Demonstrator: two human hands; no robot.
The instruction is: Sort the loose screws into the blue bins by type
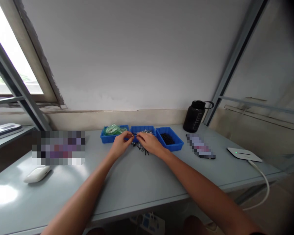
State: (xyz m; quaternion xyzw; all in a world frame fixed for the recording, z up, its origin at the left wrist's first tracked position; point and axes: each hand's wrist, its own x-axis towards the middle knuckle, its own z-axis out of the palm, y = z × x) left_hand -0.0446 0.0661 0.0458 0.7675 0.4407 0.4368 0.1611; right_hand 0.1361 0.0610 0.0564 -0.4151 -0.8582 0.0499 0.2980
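Observation:
My left hand (pixel 122 142) and my right hand (pixel 150 143) meet over a small pile of dark screws (pixel 140 147) on the grey table (pixel 137 176), just in front of the middle blue tray (pixel 143 130). Both hands have their fingers pinched together on small parts that are too small to name. The middle tray holds silvery metal pieces. A left blue tray (pixel 103 138) holds green plastic bags (pixel 113 129). The right blue tray (pixel 176 144) holds small black parts (pixel 167 138).
A black water bottle (pixel 195 116) stands behind the right tray by the wall. A white mouse-like device (pixel 37 174) lies at the left, a white box with a green light and cable (pixel 244 154) at the right. Metal frame posts rise on both sides.

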